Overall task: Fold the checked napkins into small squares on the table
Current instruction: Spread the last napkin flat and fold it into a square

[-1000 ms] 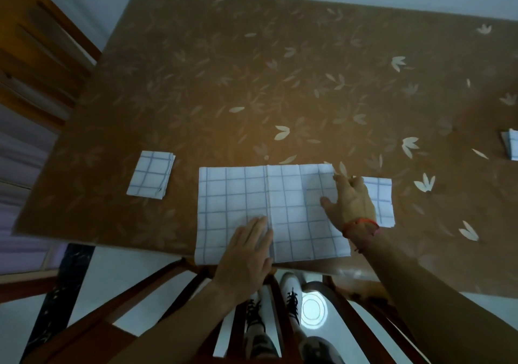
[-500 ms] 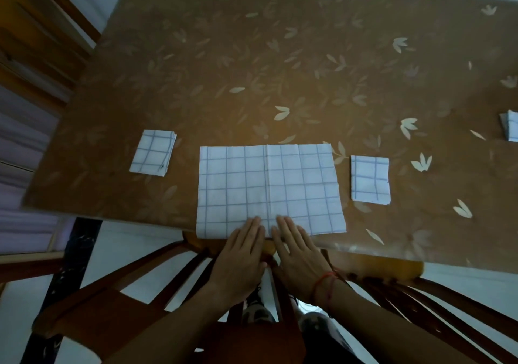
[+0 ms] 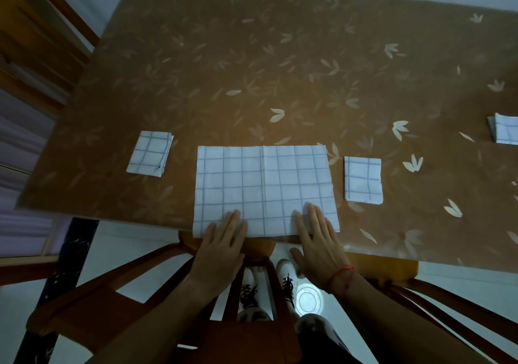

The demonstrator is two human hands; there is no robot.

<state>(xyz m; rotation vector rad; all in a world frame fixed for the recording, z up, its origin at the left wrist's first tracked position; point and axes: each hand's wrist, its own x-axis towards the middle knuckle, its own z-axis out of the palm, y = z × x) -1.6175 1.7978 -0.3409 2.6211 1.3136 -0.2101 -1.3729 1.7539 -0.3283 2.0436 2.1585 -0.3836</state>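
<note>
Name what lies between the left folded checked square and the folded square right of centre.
In the head view, the large white checked napkin lies between them, with the left hand and right hand flat on its near edge.

Far-right folded napkin [image 3: 506, 133]: cut off by the frame edge. Near edge of the open napkin [image 3: 266, 189]: partly hidden under the left hand [image 3: 221, 248] and right hand [image 3: 319, 243].

Your left hand [image 3: 221, 244] and right hand [image 3: 318, 239] press flat on the open napkin's [image 3: 265, 188] near edge; folded squares [image 3: 150, 153] lie beside it.
</note>
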